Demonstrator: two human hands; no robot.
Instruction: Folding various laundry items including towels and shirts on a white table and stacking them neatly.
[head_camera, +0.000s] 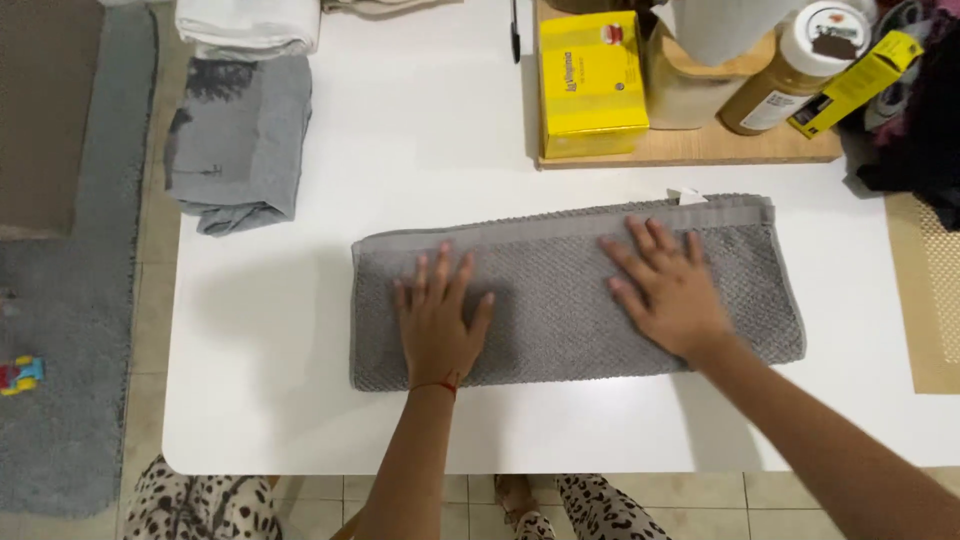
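Your left hand (437, 322) and right hand (668, 290) lie flat and open, gripping nothing, pressing the folded grey towel (560, 300) smooth on the white table (420, 150), just below the wooden tray (700, 148).

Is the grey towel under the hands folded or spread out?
Folded: the grey towel lies as a narrow band, layered edges along its top, both hands pressed flat on it.

- You have one view only, from your head, looking steeply down at the white table (300, 400).
- It sits close, with floor (150, 300) visible left.
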